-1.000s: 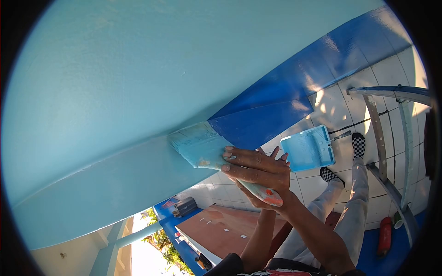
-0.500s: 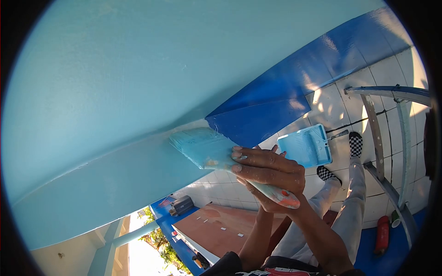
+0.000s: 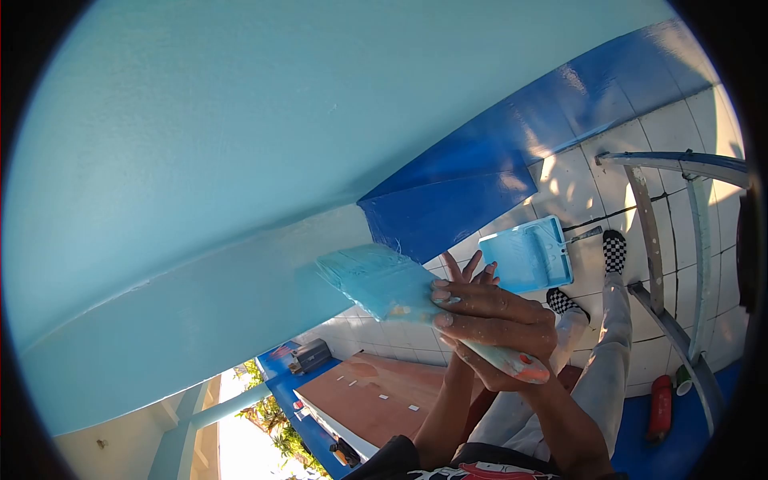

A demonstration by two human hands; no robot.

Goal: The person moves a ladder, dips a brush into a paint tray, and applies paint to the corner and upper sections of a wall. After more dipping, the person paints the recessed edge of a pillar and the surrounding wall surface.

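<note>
My right hand point(image 3: 500, 328) is closed around a wide paintbrush point(image 3: 376, 280), fingers along the handle and thumb side hidden. Light blue paint coats the bristles, and the handle end is orange-red. The brush lies in front of the light blue wall point(image 3: 200, 120) and its ledge, close to the corner of a dark blue painted band point(image 3: 448, 210). Whether the bristles touch the surface I cannot tell. Mostly hidden behind the right hand is my left hand point(image 3: 472, 272), its visible fingers spread apart and apparently holding nothing.
A paint tray point(image 3: 520, 276) with light blue paint sits on the tiled floor, a roller handle point(image 3: 584, 234) reaching over its edge. A metal ladder-like frame point(image 3: 680, 320) stands at right. A brown tabletop point(image 3: 376, 392) and a red object point(image 3: 659, 408) lie below.
My right hand and the paintbrush have shifted right and down, away from the ledge's inner corner. More of the left hand's spread fingers shows now.
</note>
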